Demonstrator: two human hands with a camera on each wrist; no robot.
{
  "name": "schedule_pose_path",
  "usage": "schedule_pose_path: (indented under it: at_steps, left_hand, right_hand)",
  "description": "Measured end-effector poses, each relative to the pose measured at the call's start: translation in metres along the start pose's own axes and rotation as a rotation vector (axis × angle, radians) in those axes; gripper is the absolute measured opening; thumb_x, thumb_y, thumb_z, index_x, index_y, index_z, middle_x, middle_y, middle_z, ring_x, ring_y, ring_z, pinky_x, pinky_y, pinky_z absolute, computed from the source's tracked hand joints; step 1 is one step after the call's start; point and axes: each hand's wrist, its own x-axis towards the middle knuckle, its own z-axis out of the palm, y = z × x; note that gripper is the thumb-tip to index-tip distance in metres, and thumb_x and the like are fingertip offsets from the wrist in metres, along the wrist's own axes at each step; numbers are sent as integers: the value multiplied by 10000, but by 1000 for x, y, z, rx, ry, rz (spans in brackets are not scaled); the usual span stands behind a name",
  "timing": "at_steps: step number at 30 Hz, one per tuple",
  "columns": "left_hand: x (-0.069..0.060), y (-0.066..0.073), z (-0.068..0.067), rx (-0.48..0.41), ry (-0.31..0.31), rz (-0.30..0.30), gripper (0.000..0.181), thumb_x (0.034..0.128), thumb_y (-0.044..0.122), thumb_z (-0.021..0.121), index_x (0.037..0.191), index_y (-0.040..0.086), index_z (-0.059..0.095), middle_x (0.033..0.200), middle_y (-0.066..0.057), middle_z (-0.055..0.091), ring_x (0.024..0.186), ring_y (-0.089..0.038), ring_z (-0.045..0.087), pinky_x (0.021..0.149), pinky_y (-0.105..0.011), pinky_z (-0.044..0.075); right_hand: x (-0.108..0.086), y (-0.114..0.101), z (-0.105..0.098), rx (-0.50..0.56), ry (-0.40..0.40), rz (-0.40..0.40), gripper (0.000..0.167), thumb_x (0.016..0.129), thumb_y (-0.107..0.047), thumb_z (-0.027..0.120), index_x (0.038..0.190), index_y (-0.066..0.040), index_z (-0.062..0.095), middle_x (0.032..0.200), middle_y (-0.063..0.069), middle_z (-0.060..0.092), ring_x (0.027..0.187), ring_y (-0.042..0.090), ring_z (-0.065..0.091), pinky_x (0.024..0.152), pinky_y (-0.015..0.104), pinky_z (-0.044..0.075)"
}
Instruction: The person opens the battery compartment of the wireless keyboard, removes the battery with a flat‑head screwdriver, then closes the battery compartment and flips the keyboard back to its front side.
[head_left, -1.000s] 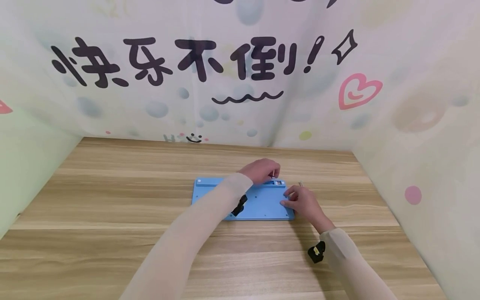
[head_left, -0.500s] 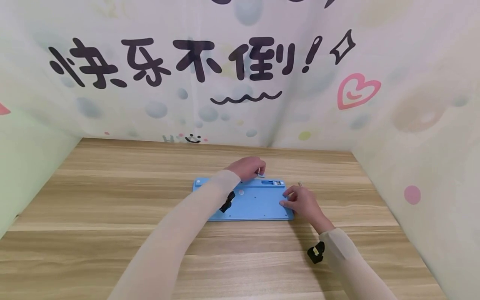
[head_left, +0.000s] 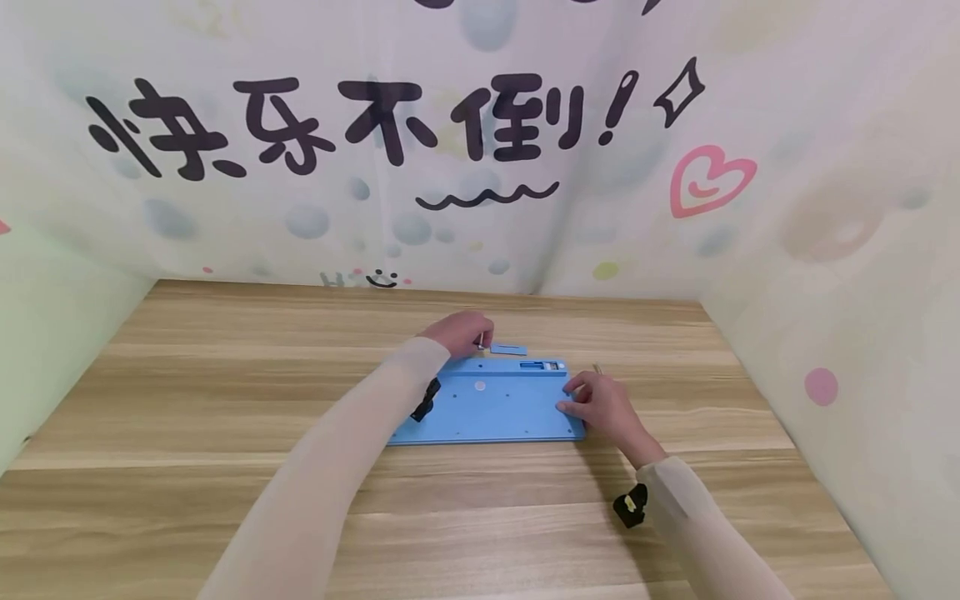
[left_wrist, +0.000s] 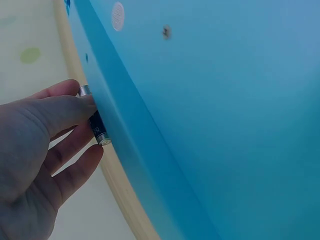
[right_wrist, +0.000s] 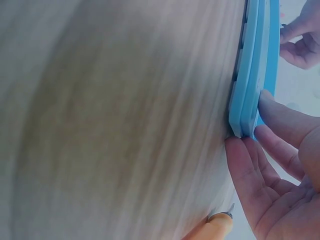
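Note:
A light blue keyboard [head_left: 502, 412] lies face down on the wooden table, its key edges showing in the right wrist view. An uncovered battery compartment [head_left: 542, 365] is at the right of its raised back ridge. My left hand [head_left: 461, 332] pinches a battery [left_wrist: 98, 127] between thumb and fingers, just behind the ridge. A small blue battery cover [head_left: 508, 349] lies on the table behind the keyboard, right of that hand. My right hand [head_left: 607, 408] pinches the keyboard's right end, thumb on the upturned back and fingers at the lower edge.
An orange object [right_wrist: 212, 227] with a dark, metallic tip lies on the table beyond my right hand; its kind is unclear. A printed cloth [head_left: 480, 225] hangs along the table's back edge, with more cloth at both sides.
My left hand has moved left from the battery compartment along the ridge. The battery cover, earlier at its fingertips, now lies apart on the table. My right hand keeps its place.

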Motion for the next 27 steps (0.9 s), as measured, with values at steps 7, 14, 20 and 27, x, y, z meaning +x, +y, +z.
schedule_pose_path:
  at_steps: [7, 14, 20, 27]
  left_hand:
    - [-6, -11, 2, -3, -17, -45, 143, 840, -22, 609, 883, 112, 632, 909, -7, 602, 824, -161, 520, 758, -291, 451]
    - [-7, -19, 6, -69, -25, -116, 153, 837, -20, 619, 864, 131, 626, 881, 9, 594, 811, -160, 519, 746, -291, 455]
    - [-12, -16, 2, -70, -13, -121, 161, 829, -44, 610, 881, 106, 637, 879, -6, 596, 820, -163, 523, 765, -301, 454]
    - [-14, -15, 2, -51, -3, -113, 161, 829, -40, 605, 886, 106, 639, 884, -3, 597, 819, -157, 523, 763, -299, 453]
  right_hand:
    - [-1, -1, 0, 11, -3, 11, 256, 779, -143, 731, 986, -32, 630, 755, 65, 582, 633, 181, 508, 540, 263, 464]
    - [0, -1, 0, 15, -5, 16, 260, 778, -145, 732, 990, -35, 630, 763, 64, 583, 640, 182, 510, 545, 263, 467]
    - [-1, -2, 0, 17, -7, 26, 264, 785, -150, 725, 1000, -37, 622, 778, 68, 582, 650, 185, 511, 550, 266, 467]
    - [-1, -1, 0, 14, -5, 25, 261, 788, -151, 722, 1001, -39, 621, 789, 71, 583, 664, 189, 511, 553, 265, 463]
